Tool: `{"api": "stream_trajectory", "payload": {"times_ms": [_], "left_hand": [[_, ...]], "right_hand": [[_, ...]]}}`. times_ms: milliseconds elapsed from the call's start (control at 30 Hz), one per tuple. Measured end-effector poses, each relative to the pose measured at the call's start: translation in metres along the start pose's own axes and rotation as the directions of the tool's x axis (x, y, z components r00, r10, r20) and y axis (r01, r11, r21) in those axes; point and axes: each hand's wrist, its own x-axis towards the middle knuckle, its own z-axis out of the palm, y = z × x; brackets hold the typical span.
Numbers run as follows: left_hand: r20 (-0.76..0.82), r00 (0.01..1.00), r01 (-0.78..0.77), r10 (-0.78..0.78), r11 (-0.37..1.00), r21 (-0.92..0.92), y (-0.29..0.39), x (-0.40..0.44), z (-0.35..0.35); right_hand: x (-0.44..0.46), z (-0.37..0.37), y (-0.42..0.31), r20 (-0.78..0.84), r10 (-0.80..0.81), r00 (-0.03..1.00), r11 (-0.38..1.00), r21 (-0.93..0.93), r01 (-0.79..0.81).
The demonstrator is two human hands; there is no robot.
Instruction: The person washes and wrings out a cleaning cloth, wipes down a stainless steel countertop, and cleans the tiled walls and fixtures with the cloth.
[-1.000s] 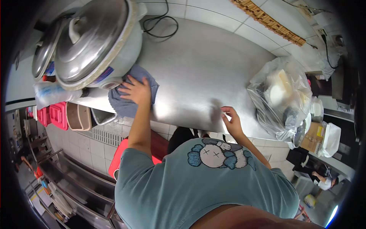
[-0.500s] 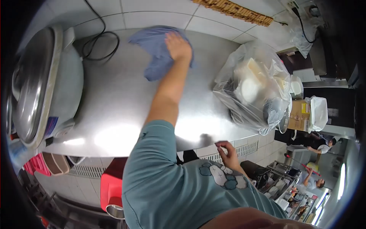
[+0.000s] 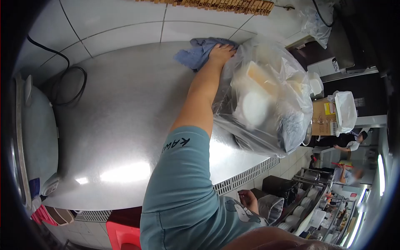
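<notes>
My left hand [image 3: 222, 54] lies with spread fingers on a blue-grey cloth [image 3: 198, 54], pressing it to a steel worktop [image 3: 121, 112] along the tiled back wall. Part of the cloth is hidden under the hand. Just right of the hand stands a large clear plastic bag [image 3: 266, 100]. White and cream containers show through the bag, which partly covers my left wrist's surroundings. My right hand [image 3: 248, 200] hangs low in front of my body, beyond the worktop's edge. Its fingers are loosely curled, and nothing shows in them.
A big lidded cooker [image 3: 37, 137] stands at the left end, near a looped black cable [image 3: 77, 89]. A red stool [image 3: 123, 233] is below the front edge. On the right are a cardboard box [image 3: 323, 116], shelves with dishes and two people farther off.
My left hand has slid the cloth rightward along the wall to beside the plastic bag. The view has shifted too. My right hand stays low by my body.
</notes>
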Motion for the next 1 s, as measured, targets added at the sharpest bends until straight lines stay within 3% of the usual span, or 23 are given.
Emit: {"api": "stream_trajectory", "payload": {"times_ms": [100, 167, 233, 400, 433, 500, 567, 700, 733, 767, 833, 900, 967, 1000], "left_hand": [[0.007, 0.995, -0.102, 0.101, 0.993, 0.061, 0.002, -0.030, -0.003], [-0.003, 0.987, -0.158, 0.160, 0.980, 0.123, -0.002, -0.059, -0.005], [-0.063, 0.965, -0.255, 0.254, 0.967, -0.018, -0.011, -0.099, -0.007], [-0.052, 0.947, -0.320, 0.317, 0.945, -0.073, 0.008, -0.240, -0.040], [-0.054, 0.942, -0.334, 0.331, 0.940, -0.070, 0.017, -0.267, -0.042], [-0.052, 0.961, -0.275, 0.271, 0.956, -0.102, 0.047, -0.326, -0.052], [-0.075, 0.970, -0.234, 0.233, 0.972, -0.009, 0.095, -0.406, -0.048], [0.016, 0.987, -0.156, 0.162, 0.971, -0.181, 0.189, -0.507, -0.049], [-0.069, 0.987, -0.155, 0.143, 0.966, -0.209, 0.210, -0.532, -0.051], [-0.070, 0.991, -0.122, 0.110, 0.973, -0.197, 0.228, -0.559, -0.050], [0.210, 0.965, 0.222, -0.154, 0.909, -0.354, 0.259, -0.612, -0.045], [0.334, 0.788, 0.612, -0.517, 0.713, -0.342, 0.281, -0.651, -0.057], [0.071, 0.662, 0.715, -0.746, 0.600, -0.359, 0.281, -0.684, -0.061], [0.014, 0.567, 0.744, -0.824, 0.505, -0.437, 0.278, -0.689, -0.077]], "right_hand": [[0.001, 0.006, -0.006, 0.012, -0.058, 0.998, 0.998, -0.017, 0.058], [0.006, 0.000, -0.028, 0.162, -0.139, 0.977, 0.978, -0.133, 0.161], [0.012, -0.001, -0.028, 0.162, -0.194, 0.968, 0.969, -0.119, 0.214], [0.028, -0.006, -0.060, 0.233, -0.272, 0.934, 0.958, -0.024, 0.285], [0.030, -0.008, -0.071, 0.251, -0.262, 0.932, 0.955, -0.074, 0.288], [0.041, -0.010, -0.080, 0.287, -0.386, 0.877, 0.908, -0.052, 0.416], [0.059, -0.007, -0.081, 0.323, -0.316, 0.892, 0.949, 0.110, 0.296], [0.093, -0.008, -0.083, 0.463, -0.499, 0.732, 0.847, 0.084, 0.525], [0.101, -0.010, -0.083, 0.520, -0.502, 0.692, 0.839, 0.098, 0.535], [0.107, -0.016, -0.084, 0.553, -0.470, 0.688, 0.841, 0.044, 0.539], [0.120, -0.033, -0.076, 0.587, -0.496, 0.640, 0.796, 0.014, 0.605], [0.129, -0.056, -0.064, 0.616, -0.504, 0.605, 0.774, 0.013, 0.632], [0.129, -0.078, -0.049, 0.616, -0.510, 0.600, 0.742, -0.037, 0.669], [0.132, -0.085, -0.036, 0.625, -0.486, 0.612, 0.752, -0.058, 0.657]]}}
